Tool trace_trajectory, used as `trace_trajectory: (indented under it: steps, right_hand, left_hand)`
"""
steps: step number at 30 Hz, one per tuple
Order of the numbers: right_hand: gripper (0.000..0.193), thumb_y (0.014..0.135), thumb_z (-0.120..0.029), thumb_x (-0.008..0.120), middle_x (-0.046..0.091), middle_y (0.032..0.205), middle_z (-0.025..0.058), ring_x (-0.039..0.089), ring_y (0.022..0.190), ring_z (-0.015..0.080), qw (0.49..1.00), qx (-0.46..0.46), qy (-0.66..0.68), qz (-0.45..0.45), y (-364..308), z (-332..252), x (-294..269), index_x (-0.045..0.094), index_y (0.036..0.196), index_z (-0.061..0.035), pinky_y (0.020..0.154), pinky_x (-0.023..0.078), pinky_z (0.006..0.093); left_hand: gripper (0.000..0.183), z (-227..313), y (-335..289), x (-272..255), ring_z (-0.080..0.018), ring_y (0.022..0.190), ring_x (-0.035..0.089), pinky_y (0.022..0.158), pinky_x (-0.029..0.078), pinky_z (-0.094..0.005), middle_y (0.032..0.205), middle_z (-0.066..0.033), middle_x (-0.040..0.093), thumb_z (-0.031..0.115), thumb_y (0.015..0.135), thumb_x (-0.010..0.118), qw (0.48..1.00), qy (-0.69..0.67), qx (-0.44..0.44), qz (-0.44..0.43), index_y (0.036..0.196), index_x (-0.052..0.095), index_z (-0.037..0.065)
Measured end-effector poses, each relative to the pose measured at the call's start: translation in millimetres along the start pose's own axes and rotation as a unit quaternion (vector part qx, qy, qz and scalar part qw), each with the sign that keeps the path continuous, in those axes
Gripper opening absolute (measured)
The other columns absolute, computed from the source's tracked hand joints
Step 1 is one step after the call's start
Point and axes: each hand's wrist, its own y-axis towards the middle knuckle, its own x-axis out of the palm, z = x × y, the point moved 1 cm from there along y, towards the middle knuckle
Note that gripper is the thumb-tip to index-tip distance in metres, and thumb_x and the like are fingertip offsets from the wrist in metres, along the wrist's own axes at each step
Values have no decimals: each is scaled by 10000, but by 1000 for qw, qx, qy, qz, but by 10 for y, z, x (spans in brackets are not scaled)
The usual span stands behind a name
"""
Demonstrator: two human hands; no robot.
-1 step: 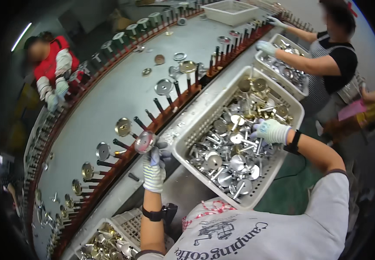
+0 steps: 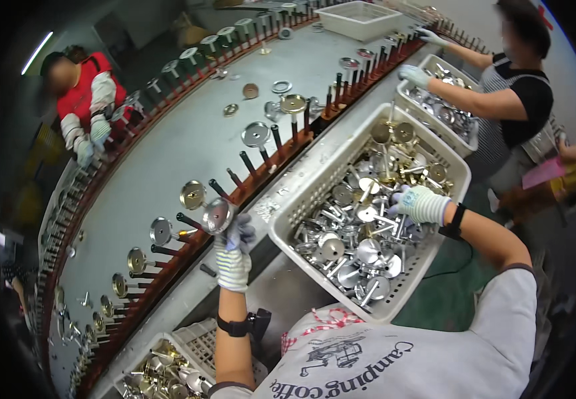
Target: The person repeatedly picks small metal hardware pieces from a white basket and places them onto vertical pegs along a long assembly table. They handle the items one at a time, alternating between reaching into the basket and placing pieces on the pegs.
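Observation:
My left hand (image 2: 236, 256), in a striped knit glove, is closed at the edge of a silver round metal disc (image 2: 218, 215). That disc is tilted beside the row of dark upright pegs along the conveyor's near rim; whether it touches a peg I cannot tell. My right hand (image 2: 422, 204), gloved too, rests low over the heap in a large pale plastic basket (image 2: 301, 271). Its fingers are curled down among disc-headed metal pieces with stems (image 2: 369, 250), and what they grip is partly hidden. Brass-coloured pieces (image 2: 427, 174) lie toward the basket's far end.
A curved grey conveyor table (image 2: 168, 156) carries pegs with discs, such as a silver disc (image 2: 256, 134). Another filled basket (image 2: 404, 106) stands by a co-worker in a striped apron (image 2: 494, 86). A person in red (image 2: 82, 93) works across. A third basket (image 2: 198, 349) sits lower left.
The disc in my left hand has turned and shifted slightly left; its face now looks silver instead of pinkish. My right hand stays about where it was. The whole view has shifted slightly.

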Motion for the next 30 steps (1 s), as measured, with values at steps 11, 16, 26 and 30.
trace_trajectory:
  steps: [11,16,26,30]
  right_hand:
    - [316,852,-263,598,624,931,150,603,847,315,957,68,214,183,68,109,-62,583,1077,-42,728,485,391]
    - [287,909,-239,577,628,845,-24,540,700,53,602,-22,735,311,192,-281,-564,580,1096,-22,629,447,222]
    - [207,918,-145,549,638,1012,77,629,896,167,166,-196,937,236,1084,-801,-150,574,1092,-35,757,564,301]
    - [226,927,-190,544,651,950,107,638,807,177,54,-152,982,103,1185,-840,-95,584,1078,-27,687,566,305]
  left_hand:
    - [323,-12,1018,-807,-238,939,593,853,434,-349,1083,-156,641,219,906,561,671,698,-2,248,1084,596,-48]
    - [374,74,1014,-852,-318,939,576,834,428,-386,1049,-181,639,312,911,539,813,527,148,199,1096,599,-6]
    - [512,-7,326,-266,-282,1202,456,1031,343,-368,1327,-192,435,148,881,559,851,412,236,226,1328,375,-21]
    - [463,188,-12,640,-318,1247,411,1057,306,-399,1352,-197,412,233,846,587,857,470,207,-49,1229,496,-11]
